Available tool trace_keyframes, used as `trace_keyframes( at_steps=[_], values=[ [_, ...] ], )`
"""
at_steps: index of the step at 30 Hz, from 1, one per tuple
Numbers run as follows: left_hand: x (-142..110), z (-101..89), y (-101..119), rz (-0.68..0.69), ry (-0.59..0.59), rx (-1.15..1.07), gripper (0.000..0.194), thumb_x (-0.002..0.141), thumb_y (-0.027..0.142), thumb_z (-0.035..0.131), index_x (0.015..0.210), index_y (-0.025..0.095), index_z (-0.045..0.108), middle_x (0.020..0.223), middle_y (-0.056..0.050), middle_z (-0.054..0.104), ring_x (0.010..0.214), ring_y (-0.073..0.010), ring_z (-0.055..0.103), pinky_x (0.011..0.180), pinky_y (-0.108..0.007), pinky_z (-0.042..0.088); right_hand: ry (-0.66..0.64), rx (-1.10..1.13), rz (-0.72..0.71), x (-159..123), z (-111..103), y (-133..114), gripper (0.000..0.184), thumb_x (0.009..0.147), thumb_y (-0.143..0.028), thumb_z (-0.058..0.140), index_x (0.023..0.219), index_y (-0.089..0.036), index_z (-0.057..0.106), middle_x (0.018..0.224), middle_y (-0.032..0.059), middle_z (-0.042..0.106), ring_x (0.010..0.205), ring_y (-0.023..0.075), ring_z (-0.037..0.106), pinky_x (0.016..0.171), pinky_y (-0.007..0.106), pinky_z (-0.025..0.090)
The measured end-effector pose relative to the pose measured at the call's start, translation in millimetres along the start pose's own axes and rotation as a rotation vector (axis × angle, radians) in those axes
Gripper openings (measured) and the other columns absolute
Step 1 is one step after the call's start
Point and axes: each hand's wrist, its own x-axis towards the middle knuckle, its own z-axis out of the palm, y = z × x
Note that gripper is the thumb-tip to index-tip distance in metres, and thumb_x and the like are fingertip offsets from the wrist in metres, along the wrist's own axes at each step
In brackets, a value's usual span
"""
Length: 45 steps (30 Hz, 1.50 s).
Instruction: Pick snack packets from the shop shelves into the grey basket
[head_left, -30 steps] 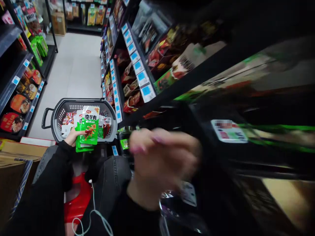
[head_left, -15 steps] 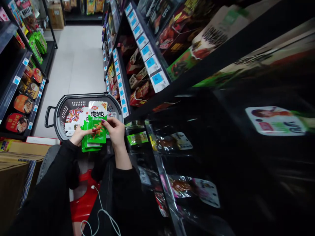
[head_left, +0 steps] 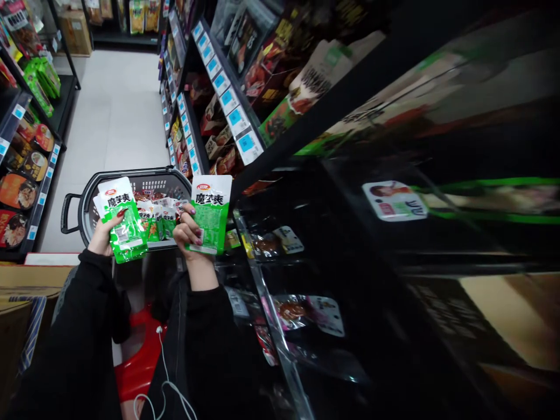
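Observation:
My left hand (head_left: 104,234) is closed on a small stack of green-and-white snack packets (head_left: 126,230), thumb on top, over the left side of a grey shopping basket (head_left: 83,224). In my right hand (head_left: 189,230), one green-and-white snack packet (head_left: 214,213) is held upright, its printed back facing me, at the basket's right edge. More snack packets (head_left: 166,219) of the same colours lie inside the basket between my hands. How many packets the left hand holds is hard to tell.
Shelves with price tags (head_left: 236,119) and bagged foods rise on the right. Tub foods (head_left: 32,166) line the shelf on the left. Cardboard boxes (head_left: 32,277) stand at the lower left. A red stool (head_left: 137,356) and a white cable (head_left: 164,385) are below me.
My right hand has drawn one packet off the stack and moved it right, turned to show its back. My left hand has shifted left with the other packets. The view has swung right.

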Motion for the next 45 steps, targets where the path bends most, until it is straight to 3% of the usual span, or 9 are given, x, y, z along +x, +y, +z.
trace_keyframes(
  at_steps=[5,12,18,21,24,29,32,39,45],
  values=[
    [2,-1.8,4,0.006,0.037,-0.023,0.044,0.054,0.015,0.077,0.095,0.012,0.063,0.096,-0.01,0.07,0.094,-0.0298,0.065,0.087,-0.042,0.053,-0.048,-0.19,0.007,6,-7,7,0.015,0.087,-0.03,0.047,0.081,-0.021,0.036,0.045,-0.0136,0.017,0.028,0.0028,-0.001,0.032,0.016,0.011],
    [6,-7.4,7,0.088,0.057,-0.013,0.039,0.057,0.015,0.074,0.095,0.013,0.064,0.091,-0.008,0.071,0.097,-0.0298,0.064,0.09,-0.042,0.052,0.445,-1.051,-0.335,16,-26,-8,0.011,0.08,-0.029,0.048,0.083,-0.019,0.044,0.066,-0.0035,0.049,0.058,0.0102,0.045,0.058,0.023,0.035],
    [6,-10.9,11,0.081,0.074,-0.02,0.034,0.058,0.016,0.073,0.09,0.013,0.063,0.092,-0.008,0.07,0.1,-0.0299,0.063,0.092,-0.042,0.051,0.545,-1.603,-0.096,27,-45,-14,0.009,0.08,-0.017,0.045,0.087,-0.018,0.05,0.073,0.0027,0.052,0.073,0.0178,0.047,0.076,0.032,0.034],
    [6,-11.2,11,0.06,0.069,-0.008,0.035,0.057,0.017,0.075,0.09,0.013,0.064,0.091,-0.008,0.07,0.096,-0.0304,0.064,0.09,-0.043,0.052,0.659,-1.629,-0.055,37,-52,-11,0.014,0.078,-0.012,0.049,0.091,-0.015,0.052,0.08,0.0077,0.054,0.08,0.0208,0.048,0.083,0.037,0.032],
    [5,-8.3,8,0.05,0.057,0.009,0.04,0.055,0.018,0.077,0.092,0.013,0.064,0.089,-0.008,0.071,0.093,-0.0297,0.065,0.088,-0.043,0.052,0.612,-1.611,-0.052,40,-51,-9,0.01,0.076,-0.012,0.05,0.085,-0.014,0.056,0.078,0.007,0.057,0.079,0.0195,0.05,0.083,0.035,0.035],
    [1,5.3,-4,0.037,0.041,0.072,0.051,0.047,0.017,0.082,0.094,0.012,0.063,0.087,-0.007,0.071,0.092,-0.0294,0.065,0.088,-0.043,0.051,0.129,-1.269,-0.062,33,-21,16,0.026,0.075,-0.04,0.059,0.088,-0.017,0.059,0.076,0.0018,0.06,0.07,0.0141,0.055,0.068,0.027,0.043],
    [0,11.7,-13,0.01,0.007,0.121,0.052,0.045,0.018,0.083,0.094,0.01,0.064,0.089,-0.01,0.071,0.094,-0.0305,0.064,0.089,-0.043,0.05,0.015,-1.161,-0.029,27,-4,35,0.038,0.067,-0.045,0.068,0.089,-0.017,0.055,0.074,-0.0003,0.057,0.067,0.0123,0.053,0.063,0.024,0.042],
    [-1,11.9,-18,-0.107,-0.078,0.064,0.049,0.056,0.028,0.081,0.099,0.011,0.063,0.095,-0.012,0.07,0.099,-0.0297,0.063,0.093,-0.043,0.048,0.097,-1.171,-0.069,29,-3,39,0.031,0.066,-0.044,0.068,0.073,-0.017,0.056,0.058,-0.0039,0.048,0.053,0.009,0.042,0.051,0.021,0.031],
    [-3,10.5,-17,-0.094,-0.137,0.104,0.05,0.052,0.017,0.081,0.098,0.011,0.063,0.098,-0.011,0.069,0.101,-0.0294,0.062,0.095,-0.042,0.047,0.268,-1.191,-0.175,28,-6,35,0.028,0.068,-0.043,0.064,0.072,-0.016,0.06,0.064,0.0,0.056,0.057,0.0107,0.047,0.054,0.023,0.036]
  ],
)
